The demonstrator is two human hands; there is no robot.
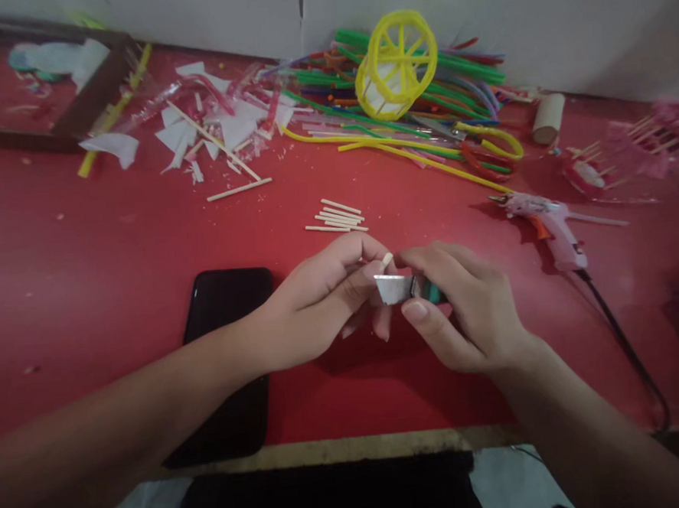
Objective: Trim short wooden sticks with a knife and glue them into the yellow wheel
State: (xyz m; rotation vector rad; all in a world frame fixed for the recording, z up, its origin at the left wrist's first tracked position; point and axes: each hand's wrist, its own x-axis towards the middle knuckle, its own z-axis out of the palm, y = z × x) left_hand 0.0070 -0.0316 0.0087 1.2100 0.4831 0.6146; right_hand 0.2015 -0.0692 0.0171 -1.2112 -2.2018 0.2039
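Note:
My left hand (pixel 336 292) pinches a short pale wooden stick (pixel 387 259), whose end shows at the fingertips. In my right hand (pixel 472 303) is a utility knife (pixel 396 289) with a green handle mostly covered by my fingers. The knife's broad metal blade lies right by the stick at my left fingertips; whether it touches cannot be made out. Just beyond my hands, several short cut sticks (pixel 340 217) lie in a small bundle on the red tabletop (pixel 143 243).
A black phone (pixel 227 299) lies under my left forearm. To the right sits a pink glue gun (pixel 548 222) with its cord. Pipe cleaners (pixel 466 66), a yellow wheeled frame (pixel 400 59), paper scraps (pixel 239 122), longer sticks (pixel 237 190) and a dark wooden frame (pixel 88 101) fill the back.

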